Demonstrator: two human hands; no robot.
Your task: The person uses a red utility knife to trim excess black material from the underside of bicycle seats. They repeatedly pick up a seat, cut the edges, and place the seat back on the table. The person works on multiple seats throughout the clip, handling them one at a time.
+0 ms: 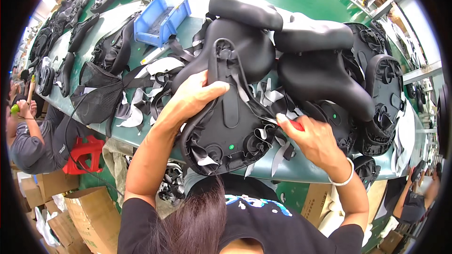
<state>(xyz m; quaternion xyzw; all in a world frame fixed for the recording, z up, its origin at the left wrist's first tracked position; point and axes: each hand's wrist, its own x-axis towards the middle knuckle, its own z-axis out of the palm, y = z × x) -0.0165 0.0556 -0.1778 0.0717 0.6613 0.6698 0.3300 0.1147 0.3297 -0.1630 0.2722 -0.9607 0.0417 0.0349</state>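
Head view: the left forearm rises across the front edge of the tabletop, slanting up and to the right, and the left hand is clamped on the left side of a black saddle, thumb lying over the underside, fingers mostly hidden. That saddle lies underside up, its narrow nose toward the far edge and its wide end at the middle of the front edge. On its right, the right hand is closed around a red-handled tool, knuckles up, the wrist with a white bracelet angled in from the right. The tool points left at the saddle's right rim; whether its tip touches cannot be told.

Leftward, a black mesh pouch lies near the front edge, with a blue bin by the far edge. Pale scraps crowd the left hand's side. Bare tabletop shows as a narrow strip along the front edge, below the right hand. Farther right, stacked saddles fill the tabletop toward its right end.
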